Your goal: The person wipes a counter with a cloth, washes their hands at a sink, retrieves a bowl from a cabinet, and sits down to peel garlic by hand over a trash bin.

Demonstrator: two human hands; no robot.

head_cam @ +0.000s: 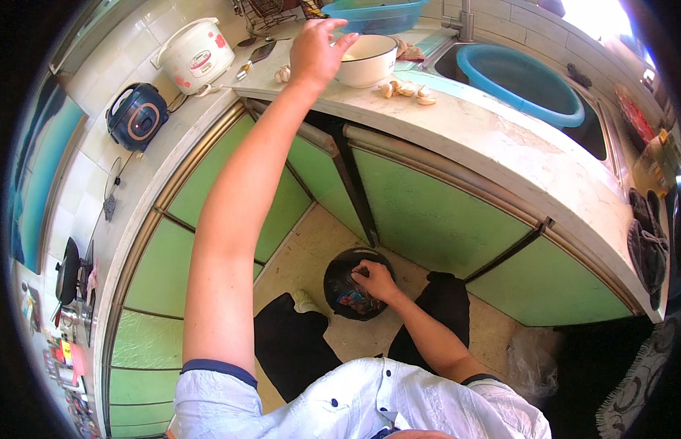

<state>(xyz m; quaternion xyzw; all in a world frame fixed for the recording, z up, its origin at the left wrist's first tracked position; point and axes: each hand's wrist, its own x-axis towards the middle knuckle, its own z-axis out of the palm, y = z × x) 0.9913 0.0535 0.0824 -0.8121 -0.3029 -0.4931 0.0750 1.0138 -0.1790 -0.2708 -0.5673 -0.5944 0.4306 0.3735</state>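
My left hand (317, 52) reaches up to the counter, at the near-left rim of a white enamel bowl (368, 63) with a dark rim. Its thumb and index finger are apart, with nothing seen between them. A small pale yellow piece (347, 57) shows inside the bowl, partly hidden by the hand. Several loose garlic cloves (407, 89) lie right of the bowl, and a garlic bulb (283, 73) sits left of my wrist. Down low, my right hand (378, 281) hangs over a black waste bin (340, 269) containing wrappers. Its fingers are curled towards the thumb; whether they pinch something is unclear.
A blue basin (519, 82) rests in the sink, and another blue basin (376, 17) stands behind the bowl. To the left are a cleaver (261, 53), a white rice cooker (200, 57) and a dark blue cooker (136, 118). Green cabinet doors (428, 208) face me.
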